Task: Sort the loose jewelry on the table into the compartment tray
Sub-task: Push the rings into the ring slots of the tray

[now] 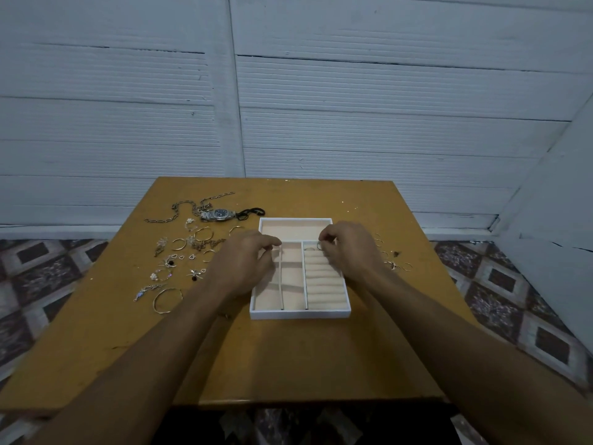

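Head view: one tray (300, 313) at bench (321, 354) centre, one watch (220, 214) near far edge.
Right hand (349, 248): pinches one ring (320, 246) over tray.
Left hand (247, 258): fingers curled, hold unclear.

I see both hands over the tray (300, 313) on the table (321, 358). My right hand (349, 248) pinches a small ring (320, 246) above the far end of the ribbed right compartment. My left hand (247, 261) hovers, fingers curled, over the left compartments; I cannot tell whether it holds anything. A watch (221, 214), chain (189, 205) and bangle (167, 300) lie left of the tray.
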